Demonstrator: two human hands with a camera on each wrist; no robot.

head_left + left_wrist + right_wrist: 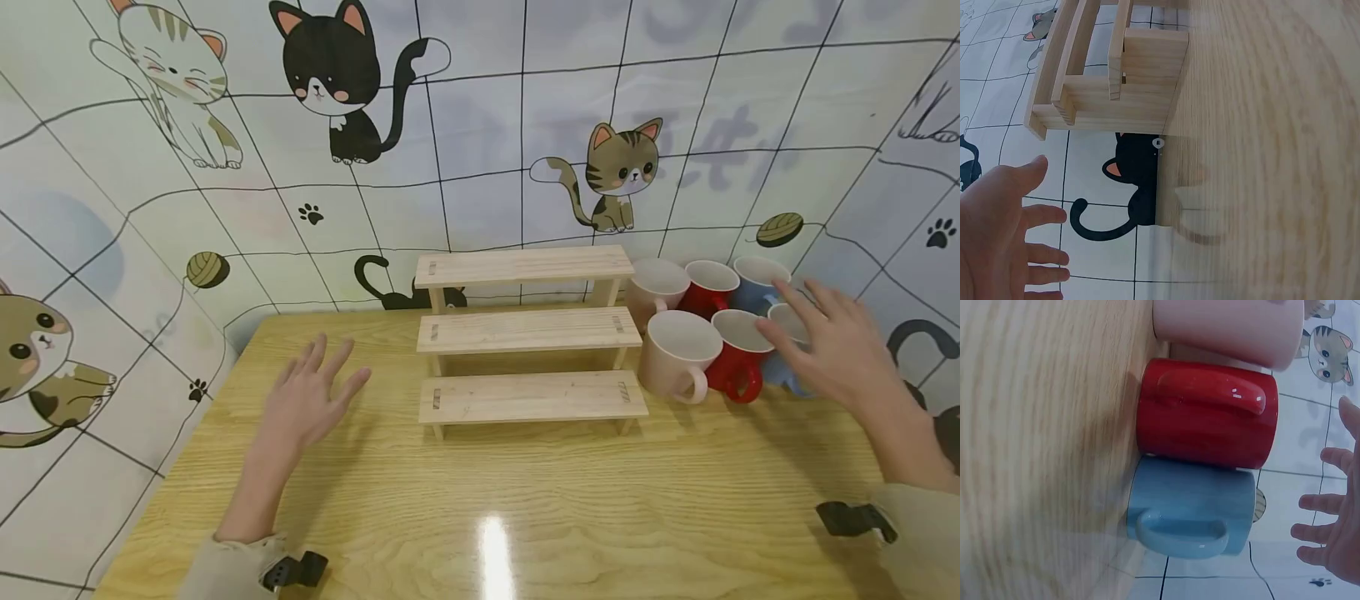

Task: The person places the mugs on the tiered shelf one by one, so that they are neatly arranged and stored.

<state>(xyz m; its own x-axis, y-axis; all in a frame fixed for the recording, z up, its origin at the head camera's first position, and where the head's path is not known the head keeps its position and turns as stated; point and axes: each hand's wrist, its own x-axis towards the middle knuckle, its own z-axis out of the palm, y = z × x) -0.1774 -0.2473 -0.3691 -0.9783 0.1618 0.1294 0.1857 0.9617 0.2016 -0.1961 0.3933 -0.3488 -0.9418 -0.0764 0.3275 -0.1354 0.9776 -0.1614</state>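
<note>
My left hand (306,398) hovers over the left part of the table with its fingers spread, holding nothing. In the left wrist view that hand (1007,237) is apart from the wooden three-step rack (525,329). My right hand (836,342) is held above the front light blue mug (783,367) and partly hides it; its fingers are extended and grip nothing. Beside that mug stand a red mug (738,354) and a pale pink mug (678,354), handles toward me. Behind them are another pink mug (651,287), red mug (701,283) and blue mug (750,283).
The light wood table (420,508) runs up to a wall covering (480,150) printed with cats and grid lines. The mugs stand upright, close together, just right of the rack. A bright reflection lies on the table's front middle.
</note>
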